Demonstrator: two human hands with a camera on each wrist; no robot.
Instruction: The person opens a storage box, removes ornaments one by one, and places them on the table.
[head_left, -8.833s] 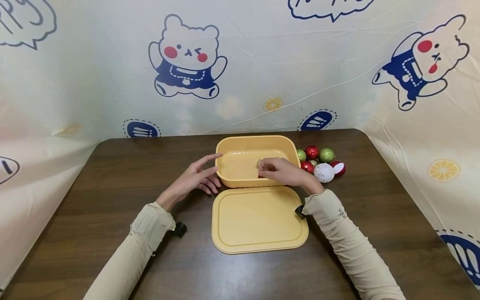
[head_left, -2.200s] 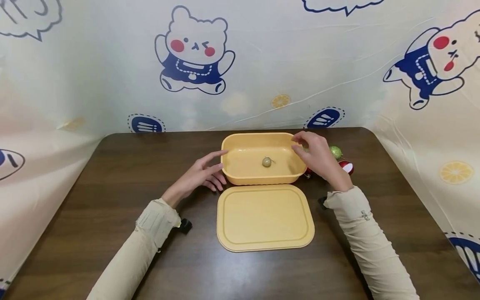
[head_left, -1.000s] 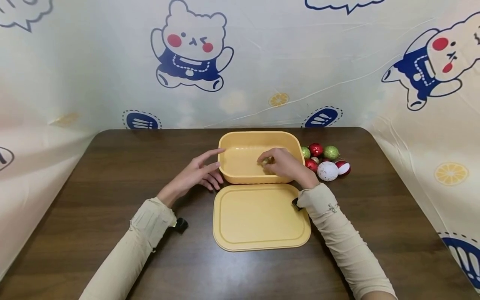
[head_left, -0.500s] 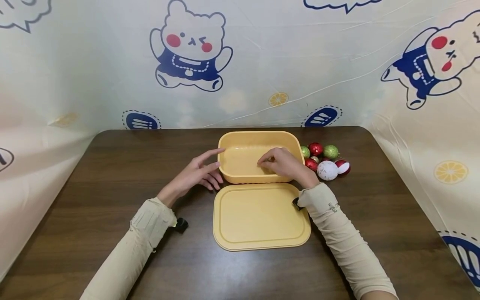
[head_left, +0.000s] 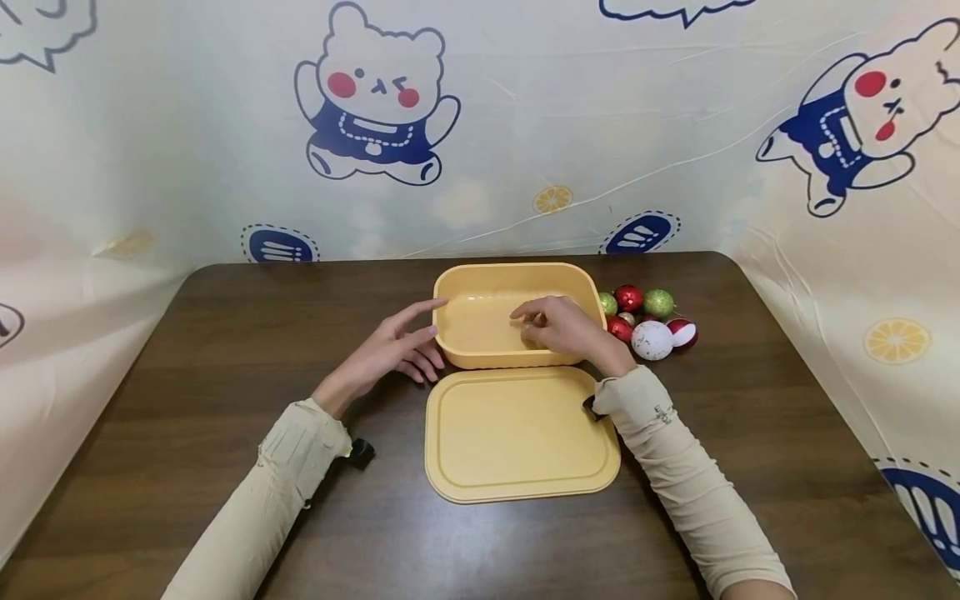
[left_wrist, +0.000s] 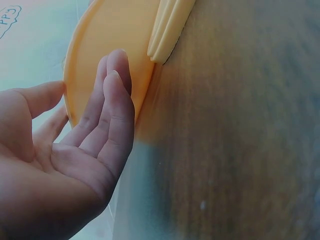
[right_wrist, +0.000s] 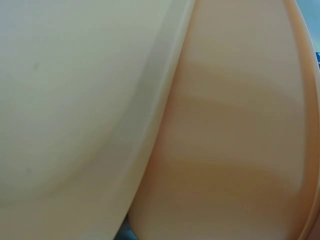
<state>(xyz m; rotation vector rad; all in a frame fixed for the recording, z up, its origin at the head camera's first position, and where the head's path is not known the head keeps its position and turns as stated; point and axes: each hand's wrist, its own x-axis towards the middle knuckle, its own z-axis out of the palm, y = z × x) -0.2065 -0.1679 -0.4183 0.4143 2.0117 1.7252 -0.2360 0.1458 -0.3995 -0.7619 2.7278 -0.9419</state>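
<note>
My left hand (head_left: 390, 343) is at the left end of a yellow box (head_left: 480, 360), with index finger and thumb touching its rim and the other fingers relaxed. The left wrist view shows the same hand (left_wrist: 75, 150) against the box's side (left_wrist: 110, 30). My right hand (head_left: 566, 325) reaches inside the box, index finger and thumb bent towards each other over its floor. Whether a small gold ball lies between those fingertips is too hidden to tell. Right of the box lies a group of balls: green (head_left: 658, 303), red (head_left: 628, 297), speckled white (head_left: 652, 341) and red-and-white (head_left: 682, 333).
A flat yellow lid (head_left: 522, 435) lies in front of the box, close to its near side. In the right wrist view the lid (right_wrist: 70, 110) and the box (right_wrist: 240, 125) fill the picture. Everything stands on a dark wooden table (head_left: 247, 333) before a printed curtain (head_left: 495, 133).
From beside the balls at right, my right hand has moved left into the box, over the gold ball. Its fingertips have parted slightly since half a second ago. The left hand stays put.
</note>
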